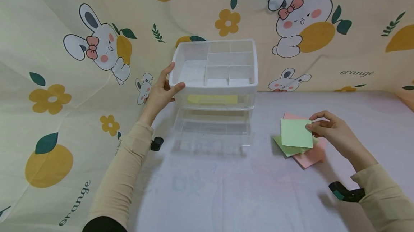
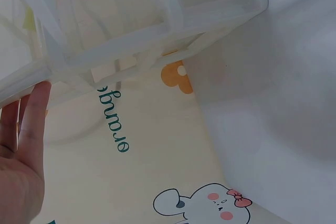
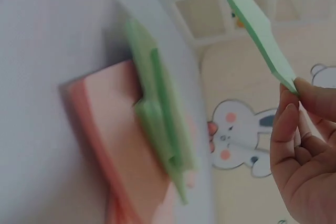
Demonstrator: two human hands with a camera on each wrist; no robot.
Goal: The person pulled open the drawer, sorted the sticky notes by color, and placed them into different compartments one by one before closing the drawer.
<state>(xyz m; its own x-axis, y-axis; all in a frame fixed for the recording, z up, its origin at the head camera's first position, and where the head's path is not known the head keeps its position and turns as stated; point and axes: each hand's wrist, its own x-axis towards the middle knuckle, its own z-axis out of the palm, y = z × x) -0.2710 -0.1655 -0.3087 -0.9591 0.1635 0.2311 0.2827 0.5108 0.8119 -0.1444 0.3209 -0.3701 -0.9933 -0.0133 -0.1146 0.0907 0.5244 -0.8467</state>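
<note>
My left hand (image 1: 160,93) grips the left side of a clear and white plastic drawer organizer (image 1: 216,90), thumb at the top rim. In the left wrist view, fingertips touch the lower edge of the organizer (image 2: 210,19). A yellow item (image 1: 211,99) shows through its upper drawer front. Between thumb and fingers, my right hand (image 1: 337,136) pinches a light green sticky note pad (image 1: 295,133) by its edge. The right wrist view shows that pad (image 3: 257,30) held up, apart from the pile. Beneath it lie other green sticky notes (image 1: 286,149) and pink sticky note pads (image 1: 312,155).
The organizer's top tray (image 1: 191,64) has several compartments. A pale cloth covers the table (image 1: 210,192). Behind and at the left hangs a backdrop (image 1: 200,5) printed with rabbits and oranges. A black strap end (image 1: 347,192) sticks out by the right wrist.
</note>
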